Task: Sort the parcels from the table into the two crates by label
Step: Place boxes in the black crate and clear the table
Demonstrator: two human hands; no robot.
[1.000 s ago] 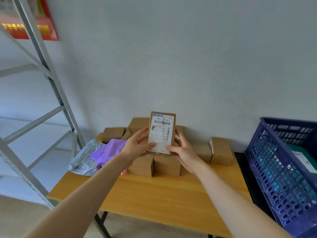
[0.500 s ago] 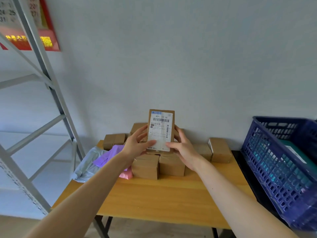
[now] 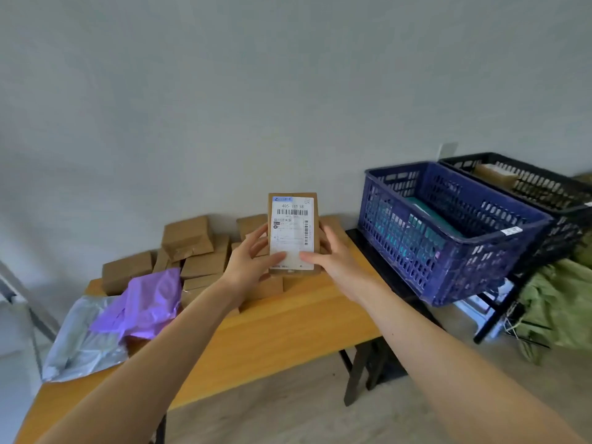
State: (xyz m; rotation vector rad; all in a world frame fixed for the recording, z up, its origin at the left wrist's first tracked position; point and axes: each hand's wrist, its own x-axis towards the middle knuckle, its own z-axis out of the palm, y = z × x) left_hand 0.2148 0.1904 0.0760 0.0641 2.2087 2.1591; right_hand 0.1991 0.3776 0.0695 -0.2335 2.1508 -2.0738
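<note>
Now, working left to right. Lower left of frame: a grey plastic mailer [image 3: 80, 341] lies at the left edge of the wooden surface [image 3: 288, 331], with a purple mailer [image 3: 144, 302] partly on top of it. Behind these, toward the wall, is a loose pile of brown boxes [image 3: 189, 238], several of them stacked and one tilted on top.

Centre of frame: the held parcel [image 3: 315, 219], a flat brown box, is up off the surface, in front of the pile and left of the crates. Its long axis runs vertical in frame. The white label [image 3: 291, 238] faces the camera and reads upright, with the barcode near the top and "405-" legible in the first line.

The left hand [image 3: 250, 267] grips the parcel's lower left. The thumb lies flat on the label's lower left corner, and the fingers [image 3: 256, 233] curl behind the left edge. The right hand [image 3: 336, 261] mirrors it on the lower right, thumb on the label's bottom margin and fingers [image 3: 328, 232] wrapped behind the right edge. The thumb tips are near each other but apart. Both forearms are bare and rise from the bottom of frame, converging on the parcel.

Right of frame: a blue crate [image 3: 448, 251] sits on a black stand [image 3: 362, 248] with a teal flat item [image 3: 432, 216] inside. Just beside it, further right, is a black crate [image 3: 544, 190] holding a brown parcel [image 3: 495, 173]. Lower right: a green fabric heap [image 3: 557, 302] is on the floor.
</note>
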